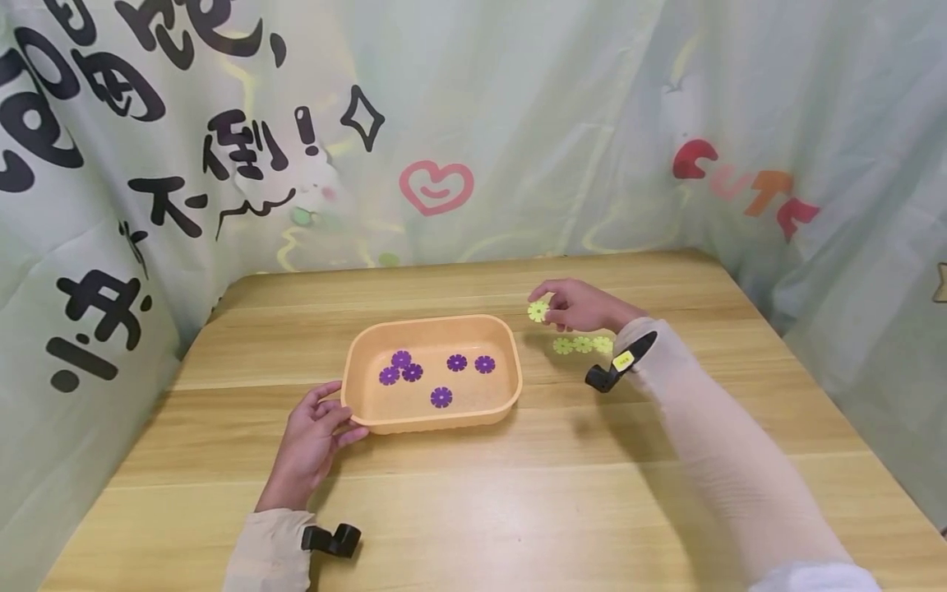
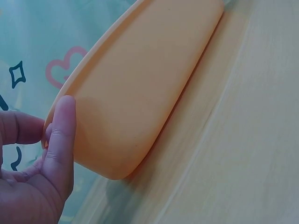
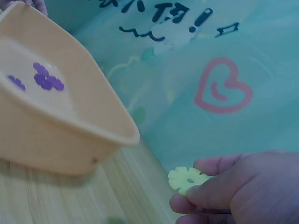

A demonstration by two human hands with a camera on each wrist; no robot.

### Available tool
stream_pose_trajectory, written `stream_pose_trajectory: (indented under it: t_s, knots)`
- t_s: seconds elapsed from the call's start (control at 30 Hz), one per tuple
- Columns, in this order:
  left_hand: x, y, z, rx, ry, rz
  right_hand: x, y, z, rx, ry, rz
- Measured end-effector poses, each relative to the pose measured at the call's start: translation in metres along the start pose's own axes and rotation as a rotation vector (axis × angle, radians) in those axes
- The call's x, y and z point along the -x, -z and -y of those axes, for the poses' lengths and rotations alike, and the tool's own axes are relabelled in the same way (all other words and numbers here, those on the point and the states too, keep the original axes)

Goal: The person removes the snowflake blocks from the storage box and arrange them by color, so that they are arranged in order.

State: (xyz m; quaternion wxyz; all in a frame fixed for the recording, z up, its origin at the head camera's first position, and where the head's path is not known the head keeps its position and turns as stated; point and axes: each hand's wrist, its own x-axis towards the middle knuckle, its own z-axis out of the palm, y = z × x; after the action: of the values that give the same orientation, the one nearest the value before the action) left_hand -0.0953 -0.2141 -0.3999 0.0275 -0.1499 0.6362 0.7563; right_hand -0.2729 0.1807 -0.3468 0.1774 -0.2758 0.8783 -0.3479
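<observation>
- Clock positions run from the middle of the tray, 12 being straight away from you.
- Nearest you, the wooden table [image 1: 473, 510] spreads out beneath your pale left sleeve [image 1: 268, 555], at about 7 o'clock, and pale right sleeve [image 1: 728, 469], near 4 o'clock.
- Each wrist carries 1 black mount: the left mount [image 1: 331, 540] at 7 o'clock, the right mount [image 1: 608, 378] at 3 o'clock.
- Your left hand [image 1: 314, 436] is at 8 o'clock, pinching the tray's rim; the left wrist view shows your thumb along the outer wall.
- The orange tray [image 1: 432, 423] sits on the table between your hands.
- Inside it lie 6 purple flower pieces [image 1: 441, 402]: 3 bunched at 9 o'clock, 2 spaced apart near 3 o'clock, 1 near 6 o'clock.
- Outside, at 3 o'clock, 3 yellow flower pieces [image 1: 583, 339] lie side by side in a row.
- Your right hand [image 1: 580, 307] is at 2 o'clock, thumb and fingers pinching 1 yellow flower disc [image 1: 538, 306], just outside the tray.
- Beyond the table hangs a pale curtain [image 1: 540, 164]: black lettering [image 1: 157, 184] at 10 o'clock, a pink heart [image 1: 435, 194] at 12, coloured letters [image 1: 769, 182] at 2.
</observation>
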Motion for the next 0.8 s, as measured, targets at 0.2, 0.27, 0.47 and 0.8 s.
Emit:
stream_pose_trajectory:
  t_s: [0.2, 0.27, 0.47, 0.8]
  knots:
    - [0.001, 0.001, -0.001, -0.007, -0.002, 0.001, 0.014, 0.005, -0.018, -0.041, -0.026, -0.012]
    - [0.001, 0.001, -0.001, -0.007, -0.001, 0.002, 0.019, 0.006, -0.023, -0.050, -0.027, -0.015]
    - [0.002, 0.001, -0.001, -0.011, 0.001, 0.005, 0.033, 0.011, -0.036, -0.041, -0.036, -0.052]
    - [0.001, 0.001, -0.002, -0.016, -0.003, 0.004, 0.051, 0.017, -0.058, -0.051, -0.096, -0.094]
